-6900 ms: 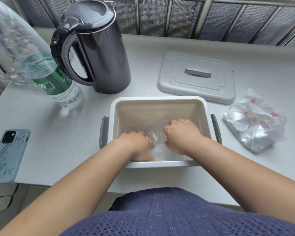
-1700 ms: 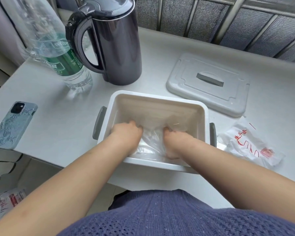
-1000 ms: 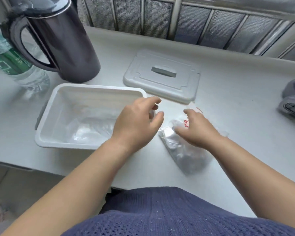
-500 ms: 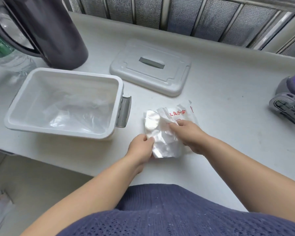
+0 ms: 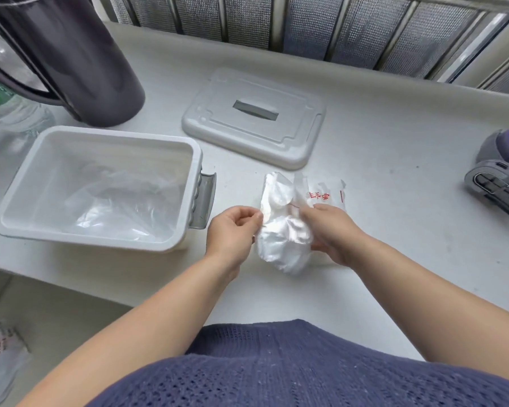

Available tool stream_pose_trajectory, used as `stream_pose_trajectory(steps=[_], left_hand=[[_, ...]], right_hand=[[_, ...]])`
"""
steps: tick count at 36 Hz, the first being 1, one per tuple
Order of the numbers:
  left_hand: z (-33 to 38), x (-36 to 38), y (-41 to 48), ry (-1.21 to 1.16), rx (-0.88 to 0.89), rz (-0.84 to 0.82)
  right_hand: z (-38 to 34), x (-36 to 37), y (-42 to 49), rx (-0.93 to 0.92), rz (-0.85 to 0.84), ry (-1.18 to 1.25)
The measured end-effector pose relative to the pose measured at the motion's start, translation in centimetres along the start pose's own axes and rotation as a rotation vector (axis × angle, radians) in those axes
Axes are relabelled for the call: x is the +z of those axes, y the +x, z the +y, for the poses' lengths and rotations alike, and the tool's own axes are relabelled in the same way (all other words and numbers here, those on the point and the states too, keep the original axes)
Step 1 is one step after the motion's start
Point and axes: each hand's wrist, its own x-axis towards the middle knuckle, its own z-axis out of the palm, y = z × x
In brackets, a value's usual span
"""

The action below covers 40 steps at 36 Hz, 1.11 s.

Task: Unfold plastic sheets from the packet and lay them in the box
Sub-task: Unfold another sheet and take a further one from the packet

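Both hands are holding the packet point(image 5: 285, 230) just right of the box point(image 5: 193, 160), low over the surface point(image 5: 379, 201). The left hand point(image 5: 232, 230) is pinching its left edge in curled fingers, and the right hand point(image 5: 332, 233) is gripping its right side. The plastic is looking light, limp and slippery, so a loose edge seems the best hold. A sheet point(image 5: 115, 201) is lying in the box. Crumpled film is hiding the packet's contents.

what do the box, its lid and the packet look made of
Box: hard moulded plastic, white, with a smooth semi-matte rim.
Lid: probably the same rigid plastic, pale grey, with moulded ridges.
Packet: thin clear plastic film, glossy and crinkled, with red print.
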Motion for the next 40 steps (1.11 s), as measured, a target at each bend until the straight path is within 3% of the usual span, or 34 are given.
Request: stream_pose_trajectory(steps=[3,7,10,13,20,27,32,37,40], left_hand=[[-0.1,-0.2,-0.1,0.430,0.232,0.057],[-0.9,0.2,-0.4,0.693,0.515,-0.091],[-2.1,0.8,-0.6,0.832,0.574,-0.220],[-2.7,0.9,-0.3,0.922,0.586,-0.190],[-2.2,0.2,0.3,0.761,0.606,-0.040],[-1.4,0.5,-0.6,0.329,0.425,0.033],[0.3,0.6,-0.9,0.051,0.368,0.053],[1.0,0.4,-0.4,-0.105,0.238,0.007],[0.5,0.4,-0.5,-0.111,0.141,-0.001]], right_hand=[[0.1,0.0,0.1,0.026,0.025,0.001],[0.2,0.1,0.1,0.035,0.000,0.016],[0.1,0.2,0.0,0.033,-0.021,-0.001],[0.1,0.2,0.1,0.048,-0.038,0.005],[0.4,0.1,0.3,0.057,-0.044,-0.013],[0.4,0.3,0.4,0.027,-0.014,-0.056],[0.8,0.8,0.4,-0.108,0.003,-0.197],[0.9,0.9,0.5,-0.159,0.090,-0.228],[0.7,0.9,-0.1,-0.173,0.212,-0.382]])
